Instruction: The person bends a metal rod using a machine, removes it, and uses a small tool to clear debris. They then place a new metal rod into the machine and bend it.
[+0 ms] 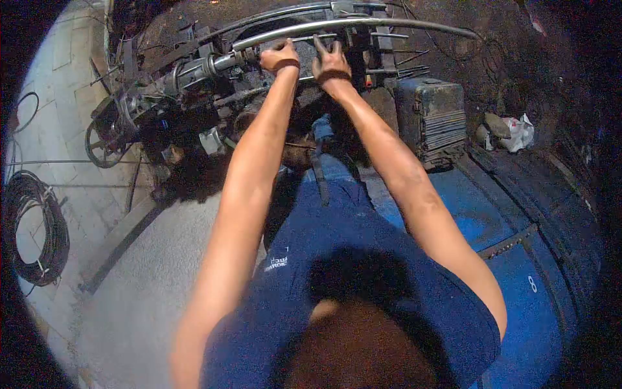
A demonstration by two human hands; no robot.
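Observation:
Both arms reach forward over a dark, greasy machine with a round chuck-like part (208,66) and a handwheel (103,133) at its left. My left hand (280,58) is closed, with a thin metal rod (312,39) running out from its fingertips to the right. My right hand (332,63) is beside it, fingers spread and darkened at the tips, close to the same rod; whether it touches is hard to see. Just beyond both hands a long, slightly curved metal pipe (363,22) lies across the machine.
A grimy ribbed metal box (431,117) stands to the right of the machine, with a white plastic bag (518,133) farther right. A coil of black cable (39,227) lies on the tiled floor at left. Blue panels (518,285) marked 8 are at lower right.

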